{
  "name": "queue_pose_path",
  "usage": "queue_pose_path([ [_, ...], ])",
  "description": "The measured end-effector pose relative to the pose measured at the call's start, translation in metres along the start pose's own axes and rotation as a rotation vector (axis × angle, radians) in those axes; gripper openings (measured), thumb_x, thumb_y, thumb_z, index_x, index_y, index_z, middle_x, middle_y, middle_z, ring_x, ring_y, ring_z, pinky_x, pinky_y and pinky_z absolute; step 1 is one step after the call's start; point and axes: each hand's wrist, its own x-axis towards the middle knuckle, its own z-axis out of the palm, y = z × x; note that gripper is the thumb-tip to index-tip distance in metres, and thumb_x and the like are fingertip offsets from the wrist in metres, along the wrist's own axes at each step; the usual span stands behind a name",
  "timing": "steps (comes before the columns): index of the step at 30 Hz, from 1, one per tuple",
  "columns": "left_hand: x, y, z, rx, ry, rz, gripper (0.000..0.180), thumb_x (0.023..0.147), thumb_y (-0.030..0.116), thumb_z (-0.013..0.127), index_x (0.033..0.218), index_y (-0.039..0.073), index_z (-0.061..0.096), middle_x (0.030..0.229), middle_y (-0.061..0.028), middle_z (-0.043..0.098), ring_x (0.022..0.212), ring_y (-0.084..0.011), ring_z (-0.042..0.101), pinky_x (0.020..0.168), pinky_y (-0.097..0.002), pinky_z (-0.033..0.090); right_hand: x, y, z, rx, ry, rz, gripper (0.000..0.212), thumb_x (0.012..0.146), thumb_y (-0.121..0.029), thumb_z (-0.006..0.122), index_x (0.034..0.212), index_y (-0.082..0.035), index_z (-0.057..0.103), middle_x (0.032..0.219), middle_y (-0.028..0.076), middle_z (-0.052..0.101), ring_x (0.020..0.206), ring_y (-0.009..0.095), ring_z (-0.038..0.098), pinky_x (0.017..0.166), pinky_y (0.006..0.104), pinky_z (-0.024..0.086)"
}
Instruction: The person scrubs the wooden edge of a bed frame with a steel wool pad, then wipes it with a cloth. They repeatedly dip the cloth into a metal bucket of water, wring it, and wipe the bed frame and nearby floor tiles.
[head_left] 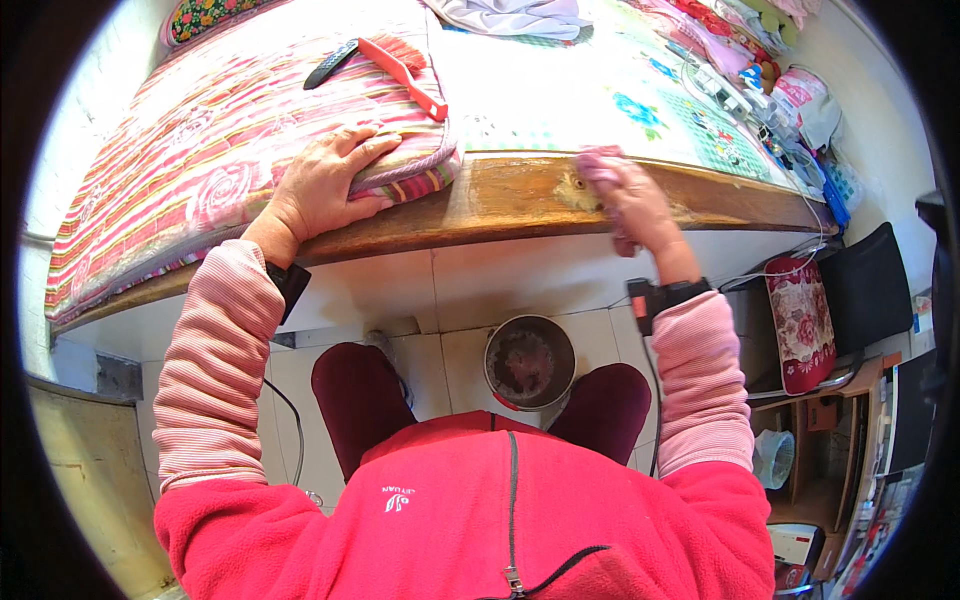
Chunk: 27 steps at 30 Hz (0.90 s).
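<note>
My left hand [325,185] lies spread on the rolled edge of a red-and-cream striped mattress pad [215,170], holding nothing. My right hand [645,210] is closed around a damp-looking pink cloth [600,160], part of it hidden in my fingers. It is over the brown wooden edge [510,200] of the bed platform, beside a pale worn patch in the wood. A red-handled bed brush [405,75] with red bristles lies on the pad beyond my left hand, and a dark remote control [330,65] is beside it.
Between my knees, a metal bucket [530,362] of murky water stands on the tiled floor. A floral sheet [620,100] covers the platform's right part. Cables and power strips [725,95] clutter its far right. A chair with a red floral cushion [800,325] stands at right.
</note>
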Motion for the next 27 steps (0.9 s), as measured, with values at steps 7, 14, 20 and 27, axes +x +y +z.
queue_pose_path([
  [7,-0.001,0.010,-0.004,0.034,0.015,-0.008,0.071,0.076,0.037,0.073,0.141,0.017,0.051,0.141,-0.0151,0.050,0.125,-0.0378,0.050,0.107,-0.0461,0.040,-0.029,-0.090,0.053,0.033,0.158,-0.412,0.029,0.095,-0.025,0.057,0.120,-0.012,0.065,0.118,0.011,0.065,0.119,0.032,0.056,0.104,0.0412,0.044],
  [14,0.001,0.013,-0.005,0.051,0.008,-0.014,0.074,0.074,0.034,0.074,0.141,0.015,0.051,0.142,-0.0152,0.050,0.128,-0.0376,0.049,0.109,-0.0461,0.039,-0.060,0.060,-0.029,0.217,0.195,-0.076,0.034,0.101,-0.029,0.050,0.125,-0.009,0.064,0.128,0.015,0.061,0.124,0.031,0.053,0.109,0.0403,0.039],
  [20,0.002,0.010,-0.003,0.049,0.005,-0.020,0.075,0.073,0.035,0.075,0.141,0.015,0.051,0.141,-0.0160,0.050,0.128,-0.0376,0.049,0.109,-0.0462,0.039,-0.086,0.174,-0.064,-0.153,0.646,0.321,0.032,0.097,-0.018,0.059,0.125,-0.003,0.061,0.127,0.020,0.059,0.121,0.036,0.055,0.107,0.0408,0.041],
  [27,0.003,0.014,-0.003,0.082,0.004,-0.017,0.075,0.074,0.036,0.075,0.142,0.015,0.050,0.140,-0.0161,0.050,0.127,-0.0376,0.049,0.108,-0.0463,0.039,-0.085,0.034,0.029,0.202,0.573,0.025,0.029,0.095,-0.013,0.057,0.122,-0.001,0.060,0.124,0.016,0.060,0.122,0.032,0.054,0.109,0.0422,0.039],
])
